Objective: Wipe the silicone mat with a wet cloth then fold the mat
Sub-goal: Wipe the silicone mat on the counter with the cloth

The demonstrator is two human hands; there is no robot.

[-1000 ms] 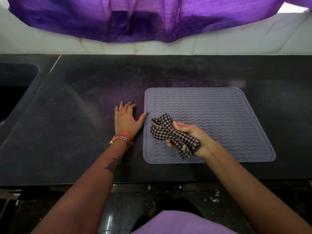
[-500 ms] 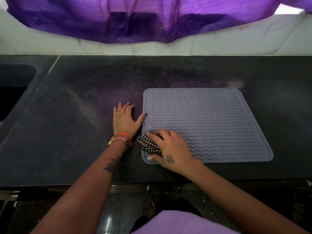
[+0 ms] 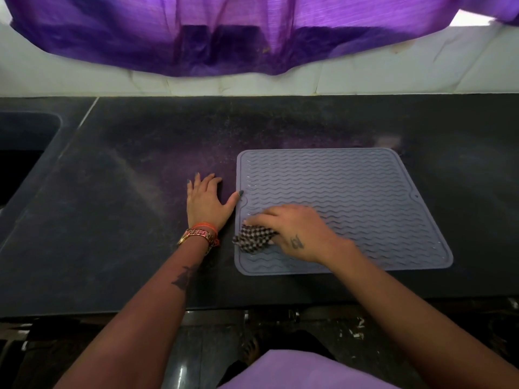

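1. We are pressing the cloth (image 3: 254, 240) onto the mat's (image 3: 351, 192) near-left corner, right hand (image 3: 292, 230) curled over it.
2. Left hand (image 3: 206, 202) is lying spread beside the mat, thumb touching its edge.
3. Hard strokes risk sliding the mat.

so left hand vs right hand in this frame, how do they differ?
The left hand lies flat with spread fingers on the dark countertop, only its thumb tip touching the silicone mat; the right hand is on the mat itself. The left hand holds nothing; the right hand presses the checked cloth onto the mat. The left wrist wears bangles; the right hand shows a small tattoo. Both are palm down near the mat's left edge.
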